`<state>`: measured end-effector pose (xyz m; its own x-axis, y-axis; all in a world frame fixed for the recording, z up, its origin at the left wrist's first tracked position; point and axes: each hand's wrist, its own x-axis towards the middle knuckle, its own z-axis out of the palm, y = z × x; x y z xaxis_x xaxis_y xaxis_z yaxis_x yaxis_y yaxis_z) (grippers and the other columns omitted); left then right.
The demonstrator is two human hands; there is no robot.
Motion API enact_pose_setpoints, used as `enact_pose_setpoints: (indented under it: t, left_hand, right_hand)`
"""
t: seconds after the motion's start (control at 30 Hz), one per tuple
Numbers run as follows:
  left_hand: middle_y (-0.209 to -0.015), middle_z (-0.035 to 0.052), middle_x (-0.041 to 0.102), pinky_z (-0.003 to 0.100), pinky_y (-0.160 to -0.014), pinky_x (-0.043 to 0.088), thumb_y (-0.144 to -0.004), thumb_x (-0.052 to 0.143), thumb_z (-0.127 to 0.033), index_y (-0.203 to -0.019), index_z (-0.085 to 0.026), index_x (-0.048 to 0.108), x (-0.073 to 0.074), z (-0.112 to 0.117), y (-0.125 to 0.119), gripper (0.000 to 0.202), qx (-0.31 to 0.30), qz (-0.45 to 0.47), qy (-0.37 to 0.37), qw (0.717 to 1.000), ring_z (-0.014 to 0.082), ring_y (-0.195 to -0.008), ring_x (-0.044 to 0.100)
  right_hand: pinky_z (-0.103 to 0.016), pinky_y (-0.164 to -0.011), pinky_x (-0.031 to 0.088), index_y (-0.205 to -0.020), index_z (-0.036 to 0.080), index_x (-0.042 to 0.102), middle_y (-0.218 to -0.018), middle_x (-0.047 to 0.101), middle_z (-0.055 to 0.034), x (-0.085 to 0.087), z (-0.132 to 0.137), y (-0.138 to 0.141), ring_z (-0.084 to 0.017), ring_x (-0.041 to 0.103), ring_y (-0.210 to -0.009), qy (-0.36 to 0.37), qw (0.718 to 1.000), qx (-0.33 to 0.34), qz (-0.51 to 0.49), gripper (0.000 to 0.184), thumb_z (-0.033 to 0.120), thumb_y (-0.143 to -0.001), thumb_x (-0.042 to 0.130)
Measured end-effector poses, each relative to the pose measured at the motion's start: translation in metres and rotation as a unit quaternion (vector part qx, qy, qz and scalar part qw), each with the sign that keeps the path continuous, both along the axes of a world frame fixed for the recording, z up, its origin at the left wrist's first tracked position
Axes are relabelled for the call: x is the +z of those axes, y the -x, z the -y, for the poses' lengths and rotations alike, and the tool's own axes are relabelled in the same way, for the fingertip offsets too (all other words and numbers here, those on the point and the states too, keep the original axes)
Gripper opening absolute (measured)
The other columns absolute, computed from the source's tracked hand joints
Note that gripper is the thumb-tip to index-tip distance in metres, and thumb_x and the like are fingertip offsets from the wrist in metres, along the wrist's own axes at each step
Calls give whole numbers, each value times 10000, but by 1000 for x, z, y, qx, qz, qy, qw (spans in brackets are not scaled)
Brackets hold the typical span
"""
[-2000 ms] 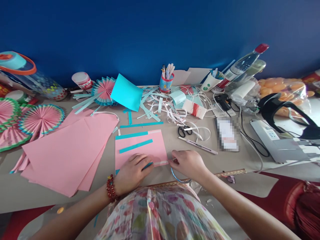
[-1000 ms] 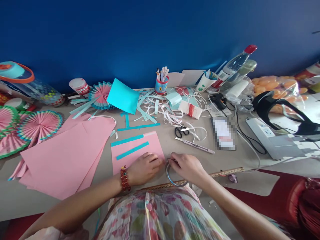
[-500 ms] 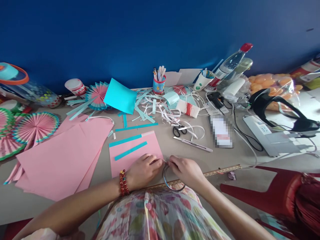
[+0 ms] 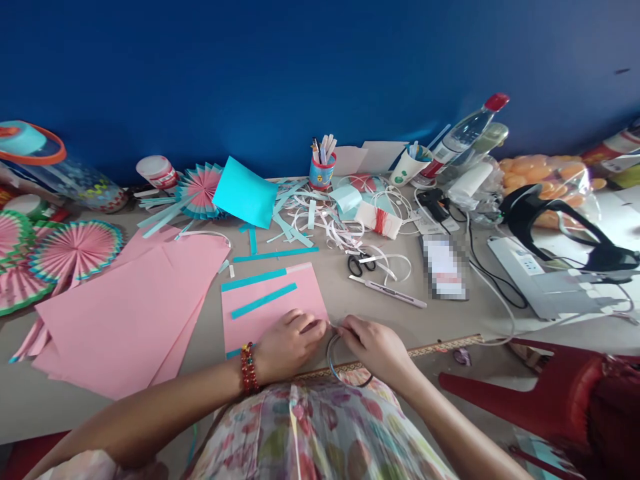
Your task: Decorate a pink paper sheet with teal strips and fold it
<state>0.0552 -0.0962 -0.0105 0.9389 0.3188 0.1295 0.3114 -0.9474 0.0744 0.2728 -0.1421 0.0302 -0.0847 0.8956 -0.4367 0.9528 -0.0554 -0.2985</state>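
My left hand (image 4: 287, 347) lies on the near right corner of a small pink sheet (image 4: 273, 313), fingers curled and pressed onto the paper. My right hand (image 4: 375, 347) is beside it, fingertips pinched at the sheet's edge on a thin pale strip that is barely visible. A thin ring (image 4: 331, 363) hangs under the right hand's fingers. Two teal strips (image 4: 263, 300) lie on the pink sheet farther from me. A red bead bracelet (image 4: 247, 367) is on my left wrist.
Large pink sheets (image 4: 120, 313) lie left, paper fans (image 4: 75, 247) beyond them. Scissors (image 4: 361, 263) and a craft knife (image 4: 387, 291) lie right of the small sheet. Paper scraps (image 4: 325, 220), a pen cup (image 4: 321, 170), a bottle (image 4: 465, 133), a power strip (image 4: 530, 273) and a red chair (image 4: 550, 400) crowd the back and right.
My left hand slid right along the sheet's near edge, off the teal strip, until its fingers met the right hand's pinch. The ring stayed under the right hand.
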Motion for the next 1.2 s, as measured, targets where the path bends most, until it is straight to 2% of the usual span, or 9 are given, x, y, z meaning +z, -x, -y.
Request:
enact_pose_setpoints:
  t: [0.13,0.4,0.57,0.87,1.0,1.2]
  left_hand:
    - [-1307,48,550,380,-964,364,-989,470,-277,-1192,-205,609,-3,-1,5,257,4,16,17,1000,205,-1092,485]
    - [-1235,83,583,387,-936,386,-997,461,-309,-1242,-172,568,-2,1,0,301,16,20,2,1000,213,-1079,505]
    - [-1210,80,595,385,-951,389,-998,455,-289,-1211,-168,575,-3,1,-1,273,27,27,16,999,202,-1084,511]
    - [-1256,89,583,372,-972,370,-998,452,-309,-1260,-158,555,-1,1,0,320,25,16,23,999,206,-1124,507]
    - [-1295,104,569,367,-961,367,-994,460,-338,-1342,-158,501,0,2,0,394,20,0,6,1000,212,-1165,490]
    - [-1310,78,569,361,-949,353,-1000,435,-399,-1404,-161,444,4,2,0,469,31,-17,1,999,214,-1129,482]
  right_hand:
    - [-253,-564,254,-871,214,597,-792,703,-9,1,-4,-1,-165,653,-727,-9,1000,7,9,226,338,-989,450]
    - [-258,-550,236,-885,218,591,-772,705,-11,1,-5,-1,-172,650,-699,-11,1000,13,20,230,362,-988,444]
    - [-246,-555,266,-886,226,583,-734,687,-3,-2,0,-2,-165,637,-677,-12,1000,-1,-19,221,347,-980,424]
    - [-233,-547,303,-848,244,563,-693,645,23,-7,8,-1,-143,586,-603,-29,995,-49,-77,215,359,-953,415]
    - [-233,-552,318,-836,247,534,-667,617,29,-5,12,-13,-144,575,-585,-33,994,-62,-83,221,377,-953,400]
    - [-229,-545,344,-863,248,479,-592,540,47,9,14,-38,-149,543,-545,-78,987,-113,-82,282,493,-959,375]
